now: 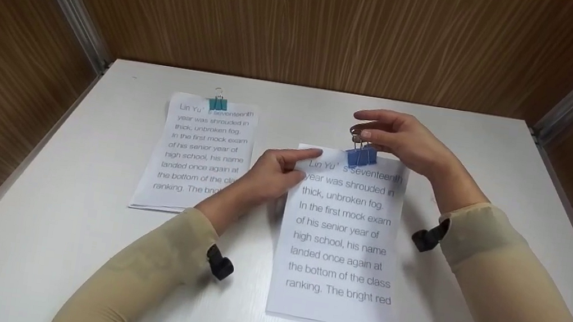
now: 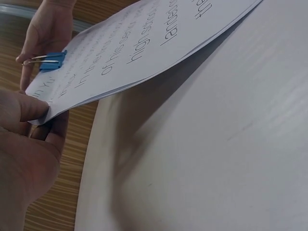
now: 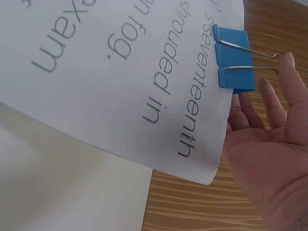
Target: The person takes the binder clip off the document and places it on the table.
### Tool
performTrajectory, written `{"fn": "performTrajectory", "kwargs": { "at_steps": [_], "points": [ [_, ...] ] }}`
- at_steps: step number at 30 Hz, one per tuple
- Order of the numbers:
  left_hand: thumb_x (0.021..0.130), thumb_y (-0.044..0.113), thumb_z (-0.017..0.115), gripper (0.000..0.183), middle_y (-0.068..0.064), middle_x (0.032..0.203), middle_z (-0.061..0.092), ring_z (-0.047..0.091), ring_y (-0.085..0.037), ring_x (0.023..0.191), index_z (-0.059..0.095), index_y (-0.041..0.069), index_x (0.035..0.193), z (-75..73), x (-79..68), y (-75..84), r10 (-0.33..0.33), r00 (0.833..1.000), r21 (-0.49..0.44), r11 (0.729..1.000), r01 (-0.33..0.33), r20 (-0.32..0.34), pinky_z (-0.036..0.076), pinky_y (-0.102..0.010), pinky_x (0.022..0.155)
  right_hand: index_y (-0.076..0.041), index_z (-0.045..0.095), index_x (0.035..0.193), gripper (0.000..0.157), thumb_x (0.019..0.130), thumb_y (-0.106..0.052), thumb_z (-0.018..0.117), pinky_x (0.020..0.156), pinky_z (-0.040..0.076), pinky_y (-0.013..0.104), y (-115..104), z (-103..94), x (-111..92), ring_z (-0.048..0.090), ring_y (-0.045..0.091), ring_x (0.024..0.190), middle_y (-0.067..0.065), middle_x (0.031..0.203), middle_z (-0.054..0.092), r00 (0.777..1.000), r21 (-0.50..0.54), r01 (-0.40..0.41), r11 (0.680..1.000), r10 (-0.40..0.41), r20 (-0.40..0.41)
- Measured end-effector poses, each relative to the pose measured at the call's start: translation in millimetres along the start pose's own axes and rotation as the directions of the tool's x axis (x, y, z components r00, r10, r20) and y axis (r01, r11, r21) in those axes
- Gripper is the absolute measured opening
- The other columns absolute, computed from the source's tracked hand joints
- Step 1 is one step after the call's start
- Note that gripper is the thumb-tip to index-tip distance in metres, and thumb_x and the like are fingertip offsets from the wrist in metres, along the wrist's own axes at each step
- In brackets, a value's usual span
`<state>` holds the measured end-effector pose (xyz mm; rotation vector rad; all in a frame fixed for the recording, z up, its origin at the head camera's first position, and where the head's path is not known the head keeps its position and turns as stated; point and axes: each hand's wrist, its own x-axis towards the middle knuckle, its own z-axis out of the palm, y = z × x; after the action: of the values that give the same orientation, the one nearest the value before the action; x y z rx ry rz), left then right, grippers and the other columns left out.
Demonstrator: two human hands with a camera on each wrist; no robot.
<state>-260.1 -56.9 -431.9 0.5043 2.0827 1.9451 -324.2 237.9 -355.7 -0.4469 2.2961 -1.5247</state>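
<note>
A stack of printed sheets (image 1: pixel 341 237) slants in front of me, its top end raised off the table. My left hand (image 1: pixel 273 175) pinches its top left corner, thumb on the print and fingers beneath, as the left wrist view shows. A blue binder clip (image 1: pixel 361 156) sits on the stack's top edge, its wire handles pointing away from the print. At those handles, my right hand (image 1: pixel 408 142) pinches with the thumb (image 3: pixel 291 72) in front and fingers behind; the exact finger contact is partly hidden.
Left of my hands, a second printed stack (image 1: pixel 196 159) lies on the white table (image 1: pixel 66 151), with a teal binder clip (image 1: pixel 218 104) at its top. Wood-grain panels (image 1: pixel 313 23) stand behind the table and along both sides.
</note>
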Motion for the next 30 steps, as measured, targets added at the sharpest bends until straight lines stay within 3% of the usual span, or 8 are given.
{"fn": "performTrajectory", "kwargs": {
  "at_steps": [5,15,23,30],
  "points": [
    [0.100,-0.007,0.057,0.053,-0.011,0.122,0.077,0.077,-0.024,0.099,0.066,0.017,0.147,0.7,0.8,-1.9,0.009,1.000,-0.020,1.000,-0.009,0.001,0.060,-0.026,0.074,-0.018,0.065,0.147,0.046,0.103,-0.028,0.073,0.114,0.047,0.042,-0.1,4.3,-0.1,0.068,0.028,0.125,0.009,0.137,0.070,0.999,-0.038,0.029,0.999,-0.030,-0.033],
    [0.100,-0.007,0.059,0.054,-0.012,0.123,0.076,0.077,-0.025,0.101,0.067,0.019,0.146,1.5,0.1,-5.4,-0.042,0.999,-0.026,0.999,0.041,-0.030,0.061,-0.028,0.076,-0.009,0.072,0.137,0.036,0.102,-0.020,0.074,0.104,0.052,0.028,2.2,11.5,-2.3,0.071,0.021,0.117,0.013,0.132,0.072,0.988,-0.033,0.120,0.992,-0.122,-0.089],
    [0.100,-0.006,0.059,0.054,-0.010,0.124,0.076,0.077,-0.023,0.102,0.066,0.021,0.147,1.0,-0.7,-8.6,-0.061,0.997,0.016,0.998,0.062,-0.035,0.061,-0.028,0.078,-0.009,0.075,0.130,0.029,0.103,-0.016,0.073,0.101,0.054,0.027,4.6,12.5,-3.6,0.070,0.022,0.115,0.011,0.126,0.074,0.954,0.003,0.221,0.975,-0.215,-0.209],
    [0.100,-0.008,0.059,0.055,-0.010,0.124,0.076,0.077,-0.022,0.101,0.068,0.022,0.145,0.5,-0.7,-10.9,-0.076,0.996,0.013,0.997,0.077,-0.046,0.060,-0.027,0.075,-0.002,0.075,0.127,0.027,0.103,-0.015,0.073,0.101,0.054,0.025,7.8,-3.0,-6.0,0.069,0.022,0.112,0.010,0.120,0.074,0.912,0.023,0.256,0.966,-0.233,-0.337]
  ]
}}
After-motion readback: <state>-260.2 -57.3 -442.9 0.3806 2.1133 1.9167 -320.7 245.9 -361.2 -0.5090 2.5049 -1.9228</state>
